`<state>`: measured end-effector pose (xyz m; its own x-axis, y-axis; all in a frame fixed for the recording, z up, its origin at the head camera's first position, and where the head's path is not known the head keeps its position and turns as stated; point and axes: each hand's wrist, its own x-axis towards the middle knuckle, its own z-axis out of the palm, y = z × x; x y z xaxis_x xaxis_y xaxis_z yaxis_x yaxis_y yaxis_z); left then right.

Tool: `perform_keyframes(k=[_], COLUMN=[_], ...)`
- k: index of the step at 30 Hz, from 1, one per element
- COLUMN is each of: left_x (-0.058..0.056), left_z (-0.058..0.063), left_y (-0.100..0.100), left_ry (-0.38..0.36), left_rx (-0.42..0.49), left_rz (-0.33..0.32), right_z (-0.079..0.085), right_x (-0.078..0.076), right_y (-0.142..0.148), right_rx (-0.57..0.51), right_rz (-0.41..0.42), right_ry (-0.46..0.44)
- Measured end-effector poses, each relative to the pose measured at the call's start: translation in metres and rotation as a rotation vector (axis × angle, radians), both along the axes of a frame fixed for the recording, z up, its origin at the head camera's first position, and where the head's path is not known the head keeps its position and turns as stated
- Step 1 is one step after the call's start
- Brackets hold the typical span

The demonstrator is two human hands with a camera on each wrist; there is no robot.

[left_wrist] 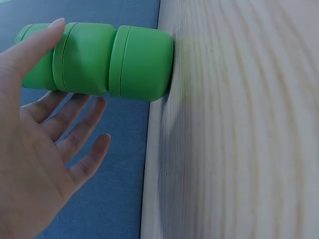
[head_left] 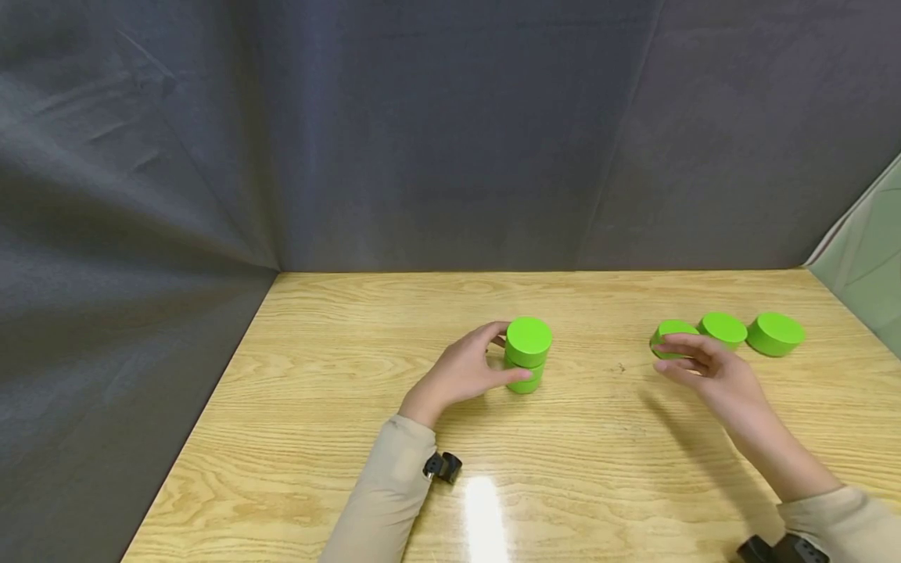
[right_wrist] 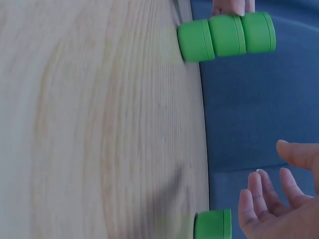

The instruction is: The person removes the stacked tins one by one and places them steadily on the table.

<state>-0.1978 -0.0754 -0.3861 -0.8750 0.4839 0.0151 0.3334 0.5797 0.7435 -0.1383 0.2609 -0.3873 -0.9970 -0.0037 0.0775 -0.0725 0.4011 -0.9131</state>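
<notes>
Near the table's middle stands an upright stack of three round green lidded containers, also seen as a green stack in the left wrist view. My left hand reaches round it from the left, thumb on the near side and fingers behind, holding it about the middle container. My right hand hovers to the right with fingers loosely bent and nothing held. It partly covers the leftmost green container of a row. In the right wrist view the right hand is apart from the green container below.
Two more green containers, a middle one and a right one, stand beside the leftmost one on the wooden table. A dark grey curtain hangs behind the table and along its left side.
</notes>
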Motion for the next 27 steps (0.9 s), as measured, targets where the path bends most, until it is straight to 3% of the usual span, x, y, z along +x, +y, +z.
perform_keyframes(k=[10, 21, 27], left_x=[-0.001, -0.002, -0.001], left_z=[-0.004, -0.005, -0.006], left_y=[-0.002, -0.002, -0.002], left_ry=[-0.007, -0.020, -0.038], left_rx=[-0.054, -0.054, -0.045], left_rz=[-0.021, -0.041, -0.047], right_z=[0.001, 0.002, 0.006], right_x=[0.001, -0.001, -0.002], right_y=[-0.019, -0.050, -0.066], right_rx=[0.010, -0.077, -0.065], right_rz=[0.065, 0.138, 0.156], right_ry=[0.041, 0.045, 0.038])
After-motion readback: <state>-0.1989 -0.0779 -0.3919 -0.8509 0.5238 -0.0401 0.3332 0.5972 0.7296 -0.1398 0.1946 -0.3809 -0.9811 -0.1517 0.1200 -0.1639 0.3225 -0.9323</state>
